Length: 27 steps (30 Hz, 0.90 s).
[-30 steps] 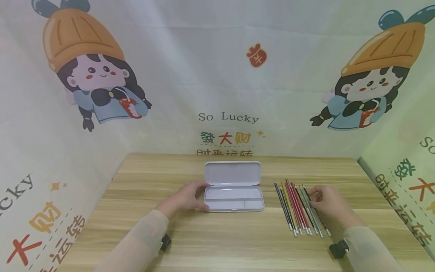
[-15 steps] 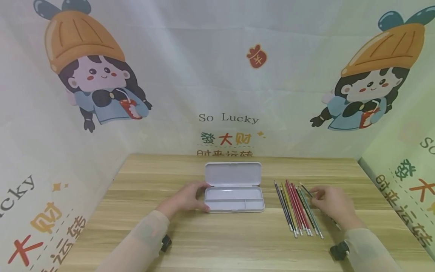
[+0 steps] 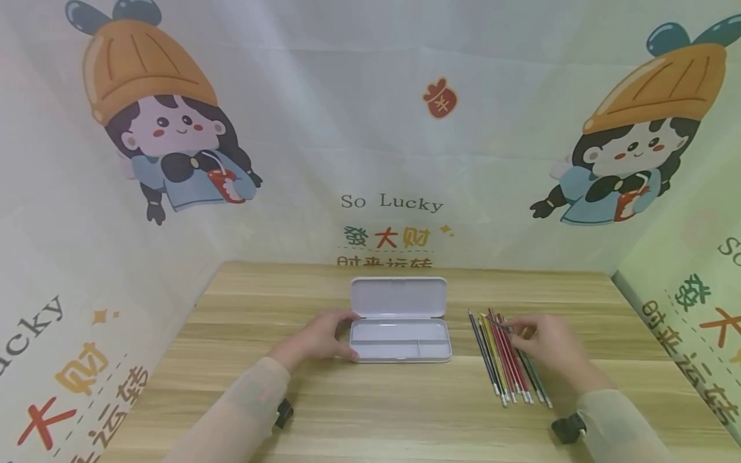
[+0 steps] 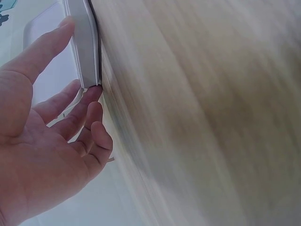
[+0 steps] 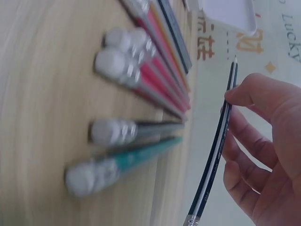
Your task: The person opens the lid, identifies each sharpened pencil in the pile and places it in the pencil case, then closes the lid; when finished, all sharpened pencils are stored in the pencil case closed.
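Observation:
A white pencil case lies with its lid up on the wooden table, its compartments bare. My left hand holds its left end, thumb at the front corner and fingers toward the back. In the left wrist view, the thumb and fingertips touch the case's end. My right hand pinches a dark pencil with pale stripes between thumb and fingers, its sharpened tip pointing away from the palm. Beneath that hand a fanned row of pencils, black, yellow, red and green, lies with white erasers toward me.
Patterned cloth hangs behind the table and along both sides. Bare wooden table stretches in front of the case. A small black device sits at the right wrist.
My right hand has lifted the dark pencil from the right end of the row and moved left, over the other pencils. The left hand stays at the case.

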Each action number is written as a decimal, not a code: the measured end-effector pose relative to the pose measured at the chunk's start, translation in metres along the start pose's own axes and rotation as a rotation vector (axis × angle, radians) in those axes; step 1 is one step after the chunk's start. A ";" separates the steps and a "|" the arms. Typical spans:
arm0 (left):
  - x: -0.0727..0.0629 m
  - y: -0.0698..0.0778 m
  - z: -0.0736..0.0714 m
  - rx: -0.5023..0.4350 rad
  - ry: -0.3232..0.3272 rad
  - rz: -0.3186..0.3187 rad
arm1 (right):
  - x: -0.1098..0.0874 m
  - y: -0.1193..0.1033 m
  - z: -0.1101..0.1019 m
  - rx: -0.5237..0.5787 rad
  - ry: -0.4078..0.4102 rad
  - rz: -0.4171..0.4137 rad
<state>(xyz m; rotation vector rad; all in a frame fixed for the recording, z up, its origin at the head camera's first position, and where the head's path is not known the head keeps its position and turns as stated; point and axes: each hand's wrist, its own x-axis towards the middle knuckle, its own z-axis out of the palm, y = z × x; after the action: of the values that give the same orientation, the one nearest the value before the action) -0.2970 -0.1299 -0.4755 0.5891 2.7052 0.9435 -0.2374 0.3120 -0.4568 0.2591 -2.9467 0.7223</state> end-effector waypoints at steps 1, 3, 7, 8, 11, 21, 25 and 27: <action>0.000 0.000 0.000 0.000 0.001 -0.002 | 0.000 -0.003 0.001 0.010 -0.006 -0.008; 0.001 0.000 0.000 -0.004 0.000 -0.008 | 0.001 -0.008 0.004 0.008 0.001 -0.036; 0.000 0.000 0.000 -0.005 -0.002 -0.005 | 0.002 -0.019 0.009 0.017 0.000 -0.072; 0.000 0.001 0.000 -0.004 -0.003 -0.001 | 0.003 -0.021 0.011 0.022 0.000 -0.079; -0.001 0.001 -0.001 -0.002 -0.005 0.007 | 0.005 -0.026 0.016 0.024 -0.003 -0.100; 0.002 -0.002 0.002 -0.006 0.007 0.005 | 0.019 -0.041 0.034 0.019 -0.005 -0.207; 0.002 -0.003 0.002 -0.015 0.009 0.010 | 0.024 -0.051 0.039 0.039 -0.009 -0.239; 0.002 -0.003 0.002 -0.021 0.007 0.007 | 0.027 -0.056 0.041 0.050 -0.009 -0.267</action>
<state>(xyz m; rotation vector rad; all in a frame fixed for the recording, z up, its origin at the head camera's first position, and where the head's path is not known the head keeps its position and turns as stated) -0.2989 -0.1299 -0.4788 0.5929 2.6979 0.9759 -0.2556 0.2398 -0.4646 0.6455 -2.8256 0.7571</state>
